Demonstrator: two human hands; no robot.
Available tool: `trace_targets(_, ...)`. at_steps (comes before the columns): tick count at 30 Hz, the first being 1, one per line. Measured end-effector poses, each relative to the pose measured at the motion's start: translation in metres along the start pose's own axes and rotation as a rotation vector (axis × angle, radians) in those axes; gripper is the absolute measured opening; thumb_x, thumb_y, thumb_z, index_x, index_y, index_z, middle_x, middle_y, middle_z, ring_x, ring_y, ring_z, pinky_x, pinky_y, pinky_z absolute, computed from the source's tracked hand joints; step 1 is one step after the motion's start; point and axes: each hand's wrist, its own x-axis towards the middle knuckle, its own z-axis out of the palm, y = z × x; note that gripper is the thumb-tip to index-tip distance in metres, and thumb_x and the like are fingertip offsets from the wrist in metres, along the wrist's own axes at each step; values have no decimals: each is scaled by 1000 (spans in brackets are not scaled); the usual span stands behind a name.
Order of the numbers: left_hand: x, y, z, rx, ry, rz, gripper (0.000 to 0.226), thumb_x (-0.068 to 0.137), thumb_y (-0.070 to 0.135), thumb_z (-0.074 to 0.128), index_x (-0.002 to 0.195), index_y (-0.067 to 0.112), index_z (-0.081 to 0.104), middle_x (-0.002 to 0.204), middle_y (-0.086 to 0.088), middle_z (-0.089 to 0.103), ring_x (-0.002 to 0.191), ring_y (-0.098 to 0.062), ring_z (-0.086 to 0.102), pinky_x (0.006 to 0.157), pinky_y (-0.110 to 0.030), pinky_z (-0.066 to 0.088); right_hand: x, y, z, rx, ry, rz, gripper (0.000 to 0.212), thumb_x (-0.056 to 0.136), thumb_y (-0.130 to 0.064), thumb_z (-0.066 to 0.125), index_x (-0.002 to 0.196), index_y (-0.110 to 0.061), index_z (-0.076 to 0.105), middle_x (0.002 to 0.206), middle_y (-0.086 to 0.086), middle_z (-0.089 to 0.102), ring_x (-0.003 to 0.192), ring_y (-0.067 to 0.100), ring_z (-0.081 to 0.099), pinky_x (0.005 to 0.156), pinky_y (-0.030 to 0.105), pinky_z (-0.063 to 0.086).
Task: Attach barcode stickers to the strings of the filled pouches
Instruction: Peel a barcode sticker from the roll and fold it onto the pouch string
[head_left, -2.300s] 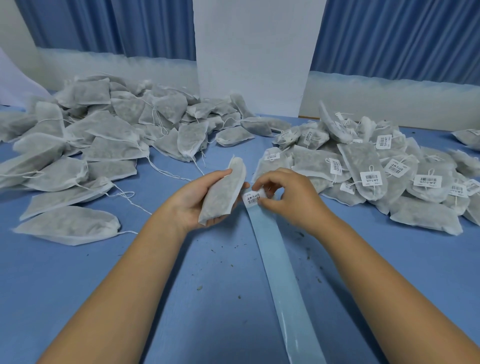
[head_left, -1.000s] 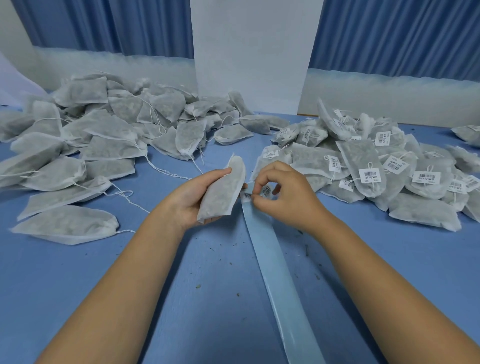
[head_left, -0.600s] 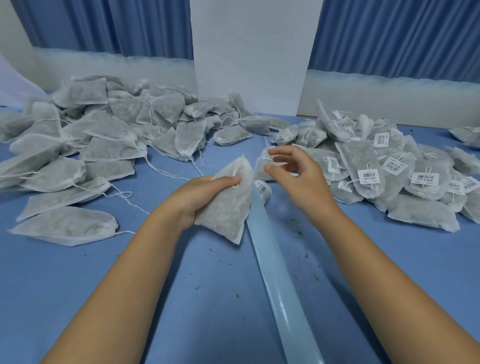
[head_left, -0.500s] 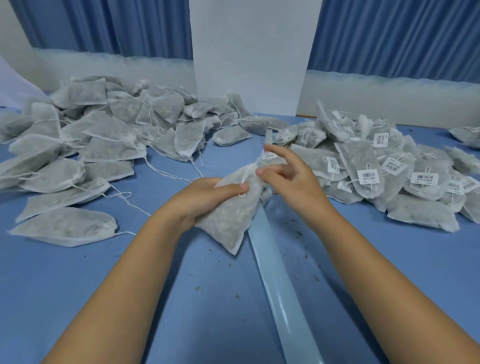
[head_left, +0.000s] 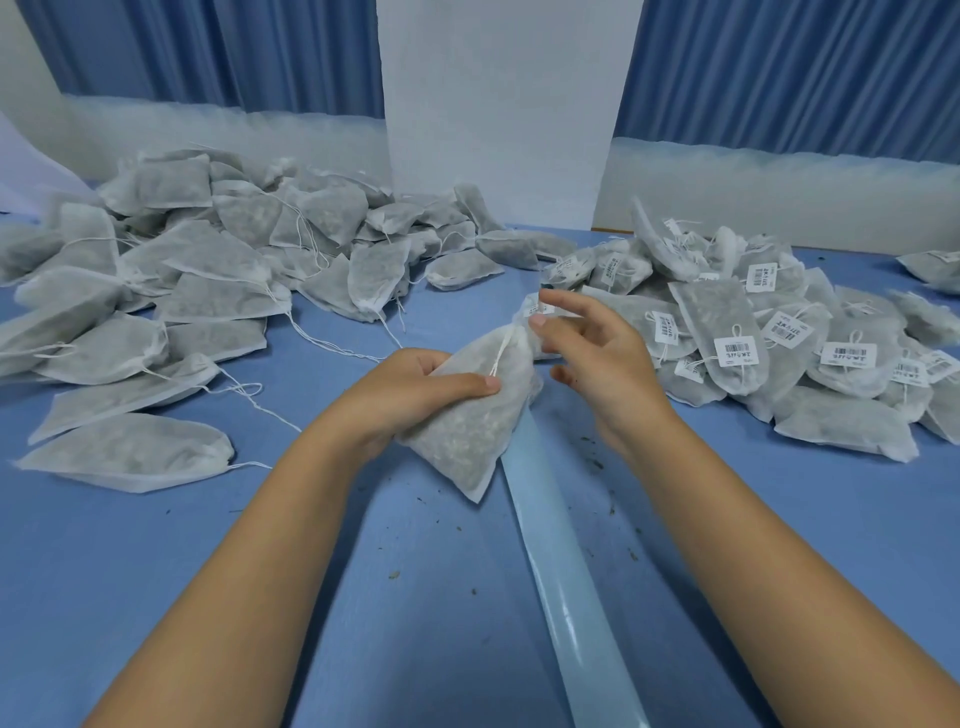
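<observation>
My left hand (head_left: 410, 389) grips a filled white pouch (head_left: 467, 431) above the table, thumb pressed across its front. The pouch's string (head_left: 497, 356) runs down from its gathered neck. My right hand (head_left: 597, 358) hovers at that neck with its fingers spread and the thumb tip touching the top of the pouch. No loose sticker shows in it. A long pale-blue sticker backing strip (head_left: 561, 571) lies on the table under the pouch and runs toward me.
A heap of untagged pouches (head_left: 218, 291) with loose strings covers the left of the blue table (head_left: 156, 571). Pouches carrying barcode tags (head_left: 743, 332) are piled on the right. A white panel (head_left: 493, 114) stands at the back. Small crumbs dot the table.
My right hand left the end of the strip and rose to the pouch's neck. My left hand turned the pouch from edge-on to flat, neck pointing away.
</observation>
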Motion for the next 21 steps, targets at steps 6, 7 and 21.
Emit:
trace_targets(6,1,0,1,16,94,-19,23,76,37,81,87,17,75,78,1,76,70,-14,71,66,-27,52,-1,-3,-1,5,-33,-15,18,86,-22,72,70,-30,73,71,-15,65,68,2,57,61,18,47)
trace_targets(7,1,0,1,18,102,-18,23,77,37,81,87,17,75,77,1,76,69,-13,71,65,-26,52,-1,-4,0,7,-68,-2,20,87,-21,71,68,-29,74,71,-15,65,68,2,57,62,18,46)
trace_targets(21,-5,2,0,50,14,29,20,77,36,81,92,23,78,88,-1,77,76,-12,71,70,-28,51,-3,3,2,-241,-115,33,14,84,-17,71,71,-21,71,69,-7,63,61,3,52,54,11,42)
